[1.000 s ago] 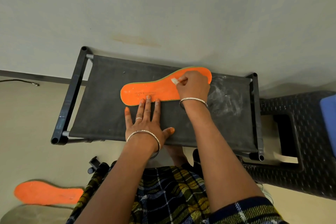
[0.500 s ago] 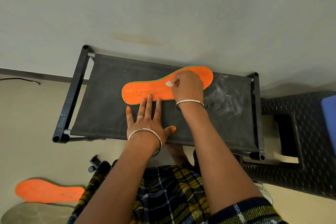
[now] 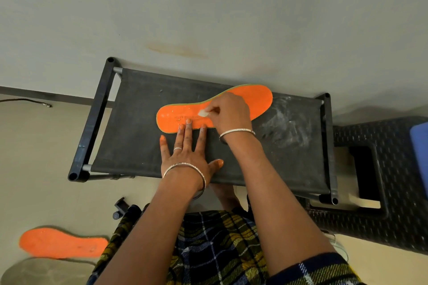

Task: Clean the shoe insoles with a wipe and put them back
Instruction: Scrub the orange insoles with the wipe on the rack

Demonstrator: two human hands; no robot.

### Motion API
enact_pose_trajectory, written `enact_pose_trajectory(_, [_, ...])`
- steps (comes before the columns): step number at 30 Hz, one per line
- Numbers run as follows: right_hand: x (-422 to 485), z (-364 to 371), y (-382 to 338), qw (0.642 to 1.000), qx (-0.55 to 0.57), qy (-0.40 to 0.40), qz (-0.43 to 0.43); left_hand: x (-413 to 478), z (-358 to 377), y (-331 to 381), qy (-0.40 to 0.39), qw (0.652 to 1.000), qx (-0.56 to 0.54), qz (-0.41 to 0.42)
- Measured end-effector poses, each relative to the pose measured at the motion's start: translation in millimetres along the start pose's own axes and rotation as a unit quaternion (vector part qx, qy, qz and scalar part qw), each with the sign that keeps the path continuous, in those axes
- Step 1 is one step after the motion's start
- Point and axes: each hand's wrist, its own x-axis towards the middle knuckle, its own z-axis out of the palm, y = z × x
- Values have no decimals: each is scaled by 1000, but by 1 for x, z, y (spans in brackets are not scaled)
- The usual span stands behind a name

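White scrap: a small wipe point(image 3: 202, 112) pinched in the fingertips of the right hand point(image 3: 228, 111), pressed on the orange top of the insole.
Right fingers: curled tight around the wipe, knuckles up, over the middle of the insole.
Left fingers: spread wide and flat; three fingertips point(image 3: 188, 121) rest on the near edge of the insole, little finger and thumb on the fabric.
Left hand point(image 3: 188, 152): palm down on the rack, holding nothing, just beside the right wrist.
Wrists: a thin metal bangle point(image 3: 236, 132) on the right, another on the left.
Insole point(image 3: 254, 99): orange with a green rim, lying flat lengthwise on the rack, toe end toward the right.
Rack point(image 3: 139, 127): dark fabric shelf in a black frame, against the wall; whitish smears at its right end.
Second insole point(image 3: 62, 243): orange, on the floor at lower left, well apart from the rack.
Right of rack: a dark woven plastic stool point(image 3: 393, 220), touching or nearly so.
Foreground: plaid cloth point(image 3: 220, 250) over the person's lap.
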Motion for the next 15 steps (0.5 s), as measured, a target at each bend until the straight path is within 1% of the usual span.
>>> enact_pose_trajectory(2, [0, 6, -4, 1000, 16, -17, -21, 0, 0, 0, -1, 1000, 2, 0])
enact_pose_trajectory(3, [1, 4, -1, 1000, 22, -20, -12, 0, 0, 0, -1, 1000, -1, 0])
enact_pose_trajectory(5, [5, -3, 13, 999, 30, -2, 30, 0, 0, -1, 1, 1000, -7, 1])
enact_pose_trajectory(8, [10, -8, 33, 992, 29, 30, 119, -1, 0, -2, 0, 1000, -8, 2])
enact_pose_trajectory(9, [9, -6, 32, 991, 18, 30, 126, -1, 0, -1, -2, 1000, -8, 1])
enact_pose_trajectory(11, [6, -1, 19, 996, 9, 12, 89, -1, -1, 0, -4, 1000, -7, -1])
enact_pose_trajectory(13, [3, 5, 7, 998, 48, -12, 39, 0, -1, 1, -5, 1000, -5, -4])
enact_pose_trajectory(15, [3, 6, 7, 996, 76, -27, 38, 0, -1, 1, -4, 1000, -3, -4])
